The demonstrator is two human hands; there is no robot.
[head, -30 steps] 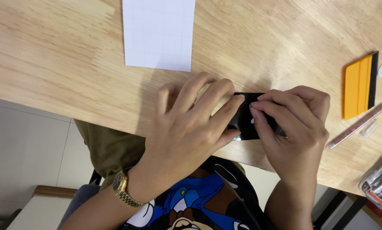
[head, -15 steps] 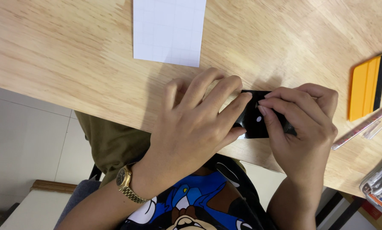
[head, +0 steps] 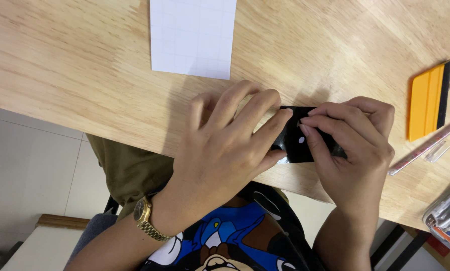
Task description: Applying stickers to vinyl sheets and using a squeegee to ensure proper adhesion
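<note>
Head view: both hands' fingers [head: 265, 108] curled, pinching small black glossy piece [head: 291, 143] on wooden table [head: 84, 75].

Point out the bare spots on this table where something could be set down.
Widest free patch: bare wooden table left of the white sheet. Another lies between that sheet and the orange squeegee. Crowded: the near edge, where left hand and right hand hold the black rectangle, and the right edge with the clear stick.

paper: white sheet [head: 193, 36] lying flat at the top of the wooden table [head: 74, 65]
scraper: orange with a black edge [head: 428, 100], at the right
pen: thin, clear [head: 425, 146], just below the scraper
</note>
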